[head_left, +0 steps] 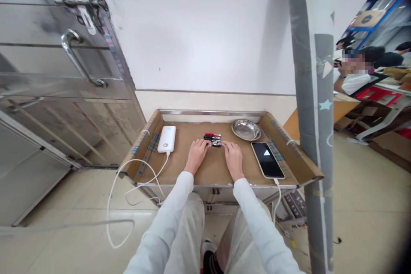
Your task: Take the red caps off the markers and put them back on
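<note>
My left hand and my right hand come together over the middle of a cardboard-lined table. A small group of slim red, black and silver pieces lies just past my fingertips; their exact kind is too small to make out. Nearest to me, a small black-and-silver piece sits between the two hands, with the closed fingers of each at one of its ends. Whether it is lifted off the cardboard I cannot tell.
A white power bank with a white cable lies left. A round metal dish and a phone on a cable lie right. Folded cardboard edges the table. A wrapped pole stands close right; people sit beyond.
</note>
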`<state>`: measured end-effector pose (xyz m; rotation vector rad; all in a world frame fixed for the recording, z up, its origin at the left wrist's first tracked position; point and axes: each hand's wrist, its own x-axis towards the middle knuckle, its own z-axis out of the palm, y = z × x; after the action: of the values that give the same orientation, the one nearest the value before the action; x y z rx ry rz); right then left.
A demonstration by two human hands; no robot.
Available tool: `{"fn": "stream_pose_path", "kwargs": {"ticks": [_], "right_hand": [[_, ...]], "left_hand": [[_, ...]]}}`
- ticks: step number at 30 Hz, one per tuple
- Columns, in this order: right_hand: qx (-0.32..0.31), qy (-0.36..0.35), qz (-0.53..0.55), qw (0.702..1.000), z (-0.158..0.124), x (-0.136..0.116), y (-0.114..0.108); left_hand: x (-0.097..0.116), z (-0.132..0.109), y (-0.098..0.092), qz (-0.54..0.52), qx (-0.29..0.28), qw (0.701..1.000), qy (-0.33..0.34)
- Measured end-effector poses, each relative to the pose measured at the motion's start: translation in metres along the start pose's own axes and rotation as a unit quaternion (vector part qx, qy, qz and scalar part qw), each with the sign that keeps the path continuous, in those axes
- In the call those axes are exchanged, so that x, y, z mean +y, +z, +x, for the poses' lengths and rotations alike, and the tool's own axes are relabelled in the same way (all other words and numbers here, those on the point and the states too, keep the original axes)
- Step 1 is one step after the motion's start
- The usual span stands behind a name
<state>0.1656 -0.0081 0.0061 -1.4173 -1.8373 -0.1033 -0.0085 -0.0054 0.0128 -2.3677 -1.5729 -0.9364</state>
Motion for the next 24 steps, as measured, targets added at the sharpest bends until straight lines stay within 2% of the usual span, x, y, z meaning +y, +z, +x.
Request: {"fn": "stream_pose_path", "kwargs": {"ticks": [2,4,8,12,15,20,22,24], "right_hand": [[-0.016,-0.010,0.014,1.000,0.000,-0.002,0.000],[-0.057,-0.046,0.046,0.996,0.001,-0.006,-0.001],[-0.131,-0.108,0.104,0.980,0.002,-0.014,-0.003],[-0.103,-0.085,0.079,0.988,0.002,-0.013,-0.002],[-0.082,-0.062,0.029,0.994,0.001,-0.007,0.000],[-0.065,-0.045,-0.021,0.997,-0.002,-0.001,0.005],[-0.070,-0.049,-0.029,0.996,-0.001,0.000,0.006],[-0.078,-0.050,-0.037,0.995,0.000,0.000,0.008]], "left_hand": [[0.000,0.000,0.000,-0.006,0.002,1.000,0.010],[0.000,-0.001,-0.001,-0.022,0.007,1.000,0.007],[-0.001,0.000,-0.004,-0.045,0.045,0.995,-0.078],[-0.005,0.002,-0.001,-0.028,0.105,0.980,-0.164],[-0.012,0.003,0.007,0.000,0.133,0.971,-0.199],[-0.017,0.005,0.012,0.044,0.099,0.968,-0.227],[-0.015,0.005,0.010,0.040,0.082,0.974,-0.205],[-0.012,0.004,0.007,0.013,0.049,0.988,-0.144]]}}
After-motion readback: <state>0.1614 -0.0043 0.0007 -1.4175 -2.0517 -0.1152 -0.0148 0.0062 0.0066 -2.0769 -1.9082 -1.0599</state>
